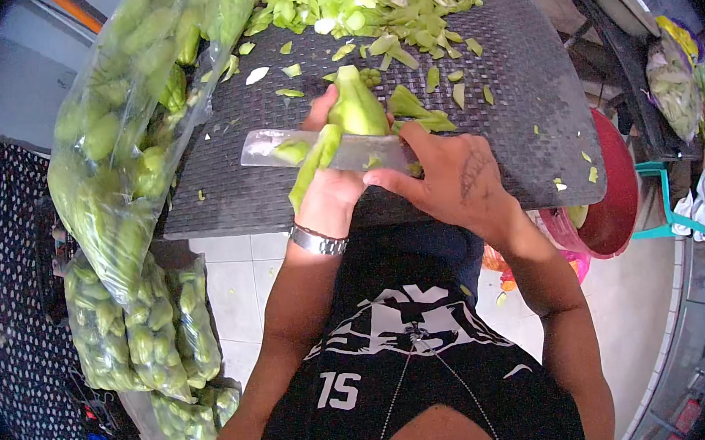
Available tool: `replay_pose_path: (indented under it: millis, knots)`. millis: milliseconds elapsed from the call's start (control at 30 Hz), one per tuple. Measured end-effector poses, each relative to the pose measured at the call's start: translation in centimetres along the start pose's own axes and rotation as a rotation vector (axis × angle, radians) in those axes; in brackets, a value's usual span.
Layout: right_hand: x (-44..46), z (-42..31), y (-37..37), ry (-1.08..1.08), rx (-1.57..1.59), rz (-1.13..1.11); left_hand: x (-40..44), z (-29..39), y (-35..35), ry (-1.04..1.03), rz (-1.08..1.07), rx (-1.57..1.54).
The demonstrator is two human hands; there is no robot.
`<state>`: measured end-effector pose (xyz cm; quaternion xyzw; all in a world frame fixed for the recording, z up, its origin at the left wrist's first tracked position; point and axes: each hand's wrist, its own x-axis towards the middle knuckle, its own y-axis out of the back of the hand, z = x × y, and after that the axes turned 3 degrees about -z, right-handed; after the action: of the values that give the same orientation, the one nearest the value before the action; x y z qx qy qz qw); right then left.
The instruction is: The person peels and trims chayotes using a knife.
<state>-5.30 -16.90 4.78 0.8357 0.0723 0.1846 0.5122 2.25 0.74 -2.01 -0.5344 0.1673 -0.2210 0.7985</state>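
Note:
A partly peeled chayote [356, 108] stands tilted over the near part of the dark woven tabletop. My left hand [335, 194], with a metal-band watch at the wrist, is closed around it from below. My right hand [460, 174] grips a knife [259, 148], whose handle is mostly hidden by the fingers. The broad blade lies across the chayote's near side, pointing left. A long strip of green peel [314, 168] hangs over the blade above my left palm. Loose peel pieces [420, 110] lie just beyond my right hand.
A heap of peelings [382, 1] covers the far part of the woven table [528, 101]. A clear plastic bag of chayotes [121, 149] overhangs the left edge, with more filled bags [155, 324] below. A red tub [613, 195] and teal stool [664, 198] stand at right.

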Motion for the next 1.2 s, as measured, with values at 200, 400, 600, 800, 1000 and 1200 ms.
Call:
replay_pose_path:
  millis: [200, 400, 600, 800, 1000, 1200]
  knots:
    - [-0.2, 0.6, -0.2, -0.006, -0.036, -0.001, -0.4, -0.4, -2.2, -0.063, 0.155, 0.028]
    - [1.3, 8.2, -0.5, -0.249, 0.298, -0.050, -1.1, 0.1, -2.6, 0.053, 0.246, 0.203]
    - [0.6, 6.6, 1.0, -0.641, 1.036, -0.439, -1.0, -0.1, -3.3, 0.085, 0.293, 0.183]
    - [-1.4, 1.4, 0.7, 0.050, 0.231, -0.106, -1.0, -0.8, -1.1, 0.043, 0.198, 0.094]
    - [-1.3, 1.1, 0.7, -0.002, 0.074, -0.108, -1.3, -0.7, -1.6, 0.044, 0.151, 0.091]
    - [-0.7, 2.5, 0.8, -0.075, 0.056, -0.066, -3.3, -0.4, -3.2, 0.042, 0.040, 0.047]
